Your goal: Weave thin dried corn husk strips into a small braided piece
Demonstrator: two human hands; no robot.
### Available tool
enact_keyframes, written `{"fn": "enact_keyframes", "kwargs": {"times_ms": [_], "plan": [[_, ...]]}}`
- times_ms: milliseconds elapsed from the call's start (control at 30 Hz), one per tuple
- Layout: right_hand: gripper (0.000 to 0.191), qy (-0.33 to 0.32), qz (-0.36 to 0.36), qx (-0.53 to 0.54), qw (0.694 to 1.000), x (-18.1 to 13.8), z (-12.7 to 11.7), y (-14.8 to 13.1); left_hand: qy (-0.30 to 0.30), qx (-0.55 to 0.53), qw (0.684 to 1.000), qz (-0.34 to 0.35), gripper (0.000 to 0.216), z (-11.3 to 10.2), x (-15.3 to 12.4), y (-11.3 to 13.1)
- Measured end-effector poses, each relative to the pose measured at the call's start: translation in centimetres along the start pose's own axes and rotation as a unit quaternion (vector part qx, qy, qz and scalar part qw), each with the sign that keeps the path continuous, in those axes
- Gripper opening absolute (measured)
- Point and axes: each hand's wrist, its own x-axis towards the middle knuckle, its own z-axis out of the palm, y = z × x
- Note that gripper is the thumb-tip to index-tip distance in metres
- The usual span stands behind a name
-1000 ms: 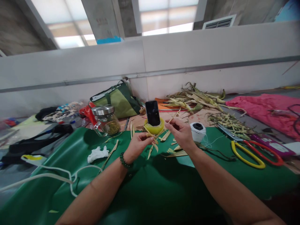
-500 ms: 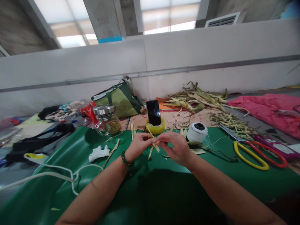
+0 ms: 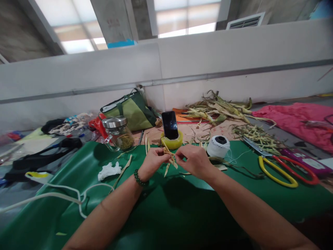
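Note:
My left hand (image 3: 153, 162), with a green bead bracelet at the wrist, pinches a small bundle of pale dried husk strips (image 3: 172, 161) between thumb and fingers. The strips cross each other, and their pointed ends stick out below. My right hand (image 3: 193, 160) is closed, its thumb and forefinger pinched at the bundle's right side on a strip end largely hidden by the fingers. Both hands are above the green mat (image 3: 161, 211). Just beyond them a phone (image 3: 170, 125) leans upright in a yellow tape roll (image 3: 172, 141). To the right of my right hand stands a white thread spool (image 3: 218, 147).
Large scissors (image 3: 279, 172) with yellow and red handles lie at the right, by cut stalks (image 3: 257, 137). A husk pile (image 3: 218, 109) is at the back. On the left are a lidded glass jar (image 3: 118, 133), crumpled tissue (image 3: 109, 171) and white cord (image 3: 65, 195).
My right hand has drawn slightly to the right, away from my left fingers, and its fingers have curled in more. The left hand keeps its pinch on the husk strips.

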Motion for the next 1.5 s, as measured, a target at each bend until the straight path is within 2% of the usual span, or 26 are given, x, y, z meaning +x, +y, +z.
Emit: {"fn": "enact_keyframes", "kwargs": {"times_ms": [200, 467, 667, 1067, 1167, 1367, 1500], "plan": [[0.014, 0.039, -0.011, -0.011, 0.999, -0.1, 0.2, -0.3, 0.004, -0.004, 1.000, 0.012, 0.012, 0.0, 0.0, -0.3], [0.017, 0.052, -0.067, 0.066, 0.994, 0.0, -0.5, -0.3, 0.003, 0.006, 1.000, 0.006, 0.011, -0.1, 0.1, -0.3], [0.015, 0.026, -0.055, 0.031, 0.998, -0.1, -0.2, -0.1, 0.011, 0.024, 0.999, 0.019, 0.008, 0.2, 0.0, -0.2], [0.018, 0.086, -0.041, -0.046, 0.994, -0.3, 1.1, -1.9, 0.073, 0.055, 0.993, 0.078, 0.011, 1.0, 0.1, -1.1], [0.017, 0.078, -0.016, -0.036, 0.996, -0.2, 1.2, -1.6, 0.061, 0.062, 0.992, 0.093, 0.012, 1.3, 0.0, -1.1], [0.017, 0.030, 0.007, 0.047, 0.998, 0.3, 1.4, -0.9, -0.011, 0.106, 0.984, 0.145, 0.020, 2.0, -0.4, -2.1], [0.015, -0.056, 0.039, 0.106, 0.992, 0.6, 1.0, -0.2, 0.012, 0.208, 0.960, 0.188, 0.013, 2.0, -0.5, -2.6]]}}
